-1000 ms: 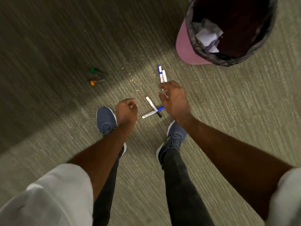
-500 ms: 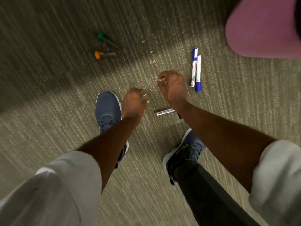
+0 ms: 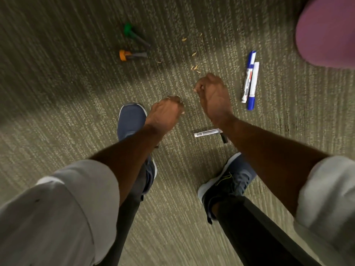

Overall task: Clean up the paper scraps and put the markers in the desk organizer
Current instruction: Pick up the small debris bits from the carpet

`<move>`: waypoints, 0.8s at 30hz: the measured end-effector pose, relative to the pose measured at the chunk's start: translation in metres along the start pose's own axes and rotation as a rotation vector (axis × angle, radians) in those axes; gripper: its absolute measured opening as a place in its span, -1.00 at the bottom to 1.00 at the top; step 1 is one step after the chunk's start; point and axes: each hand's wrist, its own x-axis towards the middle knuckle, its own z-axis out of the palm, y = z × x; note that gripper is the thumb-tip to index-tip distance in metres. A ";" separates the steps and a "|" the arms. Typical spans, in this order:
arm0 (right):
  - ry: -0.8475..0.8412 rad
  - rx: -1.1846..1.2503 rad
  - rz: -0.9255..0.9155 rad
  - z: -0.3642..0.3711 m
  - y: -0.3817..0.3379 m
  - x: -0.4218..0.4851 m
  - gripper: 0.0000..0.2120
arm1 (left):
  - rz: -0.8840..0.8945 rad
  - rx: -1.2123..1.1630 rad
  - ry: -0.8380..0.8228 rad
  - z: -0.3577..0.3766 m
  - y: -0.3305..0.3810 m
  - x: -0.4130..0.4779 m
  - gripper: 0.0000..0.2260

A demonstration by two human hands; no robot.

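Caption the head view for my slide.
Left hand and right hand hover near tan paper scraps on ribbed olive carpet beside two blue-capped markers.

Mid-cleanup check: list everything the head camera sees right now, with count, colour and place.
Paper scraps: several, tan, carpet ahead of right hand.
Blue-and-white markers: two, side by side, right of right hand.
Green-capped marker: one, dark barrel, upper left.
Orange-capped marker: one, dark barrel, just below the green one.
White marker: one, partly under right forearm.
Pink bin: one, top right, cropped.
Carpet: grey-green, ribbed.
Shoes: two, blue.
Left hand: curled, contents hidden.
Right hand: curled, contents hidden.
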 end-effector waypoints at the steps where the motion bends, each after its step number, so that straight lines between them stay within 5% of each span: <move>1: 0.000 0.007 -0.014 0.001 0.001 0.000 -0.80 | 0.010 -0.019 -0.002 0.000 -0.002 0.001 -0.85; 5: 0.051 0.112 -0.035 -0.010 0.001 0.017 -0.79 | 0.047 -0.079 0.027 -0.009 -0.007 0.005 -0.81; 11: -0.025 0.101 -0.091 -0.028 -0.001 0.050 -0.87 | -0.193 -0.161 0.339 -0.056 -0.032 0.042 -0.89; 16: -0.125 -0.062 -0.190 -0.029 0.008 0.059 -0.77 | -0.043 -0.091 0.288 -0.073 -0.050 0.061 -0.88; 24: -0.063 -0.141 -0.216 -0.018 0.010 0.053 -0.85 | -0.095 -0.048 0.309 -0.070 -0.049 0.061 -0.84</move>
